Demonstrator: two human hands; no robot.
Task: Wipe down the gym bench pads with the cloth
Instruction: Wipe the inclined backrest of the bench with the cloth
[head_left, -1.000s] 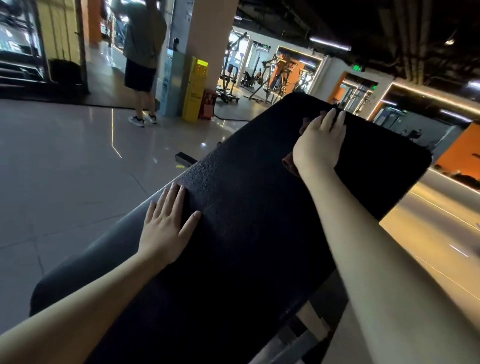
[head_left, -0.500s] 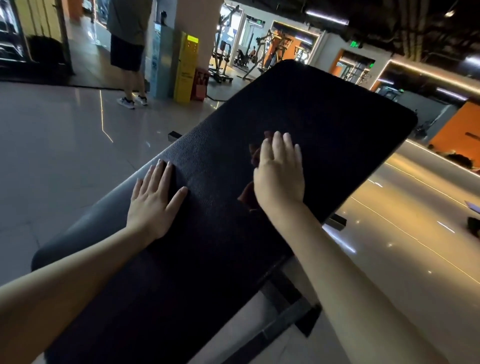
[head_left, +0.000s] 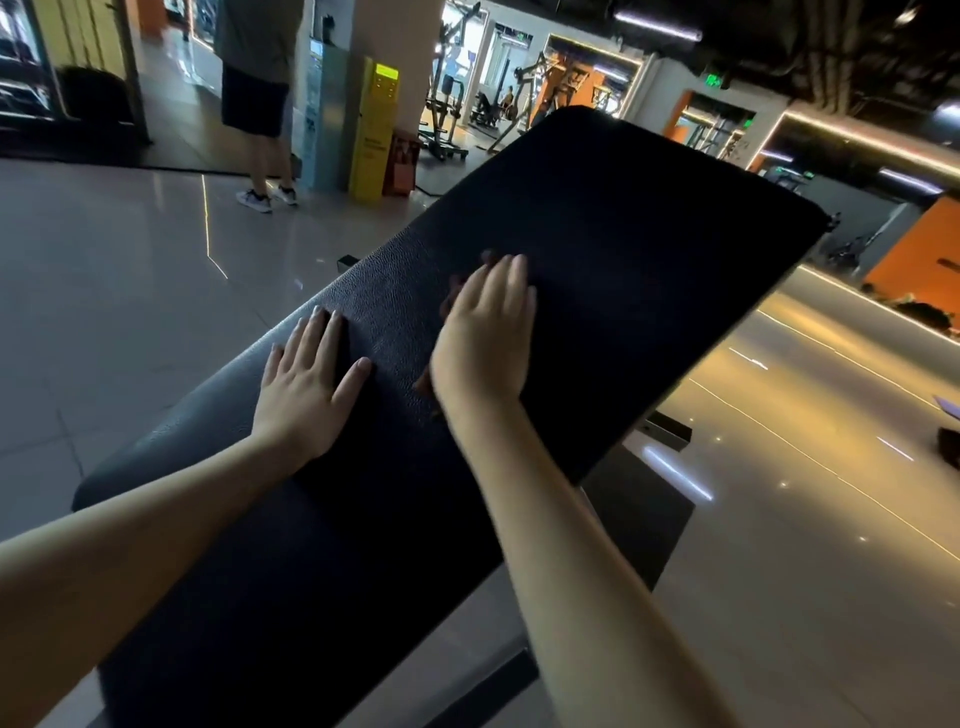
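Cloth (head_left: 457, 291) flat under right hand (head_left: 485, 338), on bench pad (head_left: 623, 249).

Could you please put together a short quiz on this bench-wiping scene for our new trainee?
1. True or false: the left hand rests flat on the bare bench pad.
2. The cloth lies: A) under the right hand; B) on the floor; C) draped over the pad's far edge.
3. Which hand lies nearer the far end of the pad?

Key: 1 true; 2 A; 3 the right hand.
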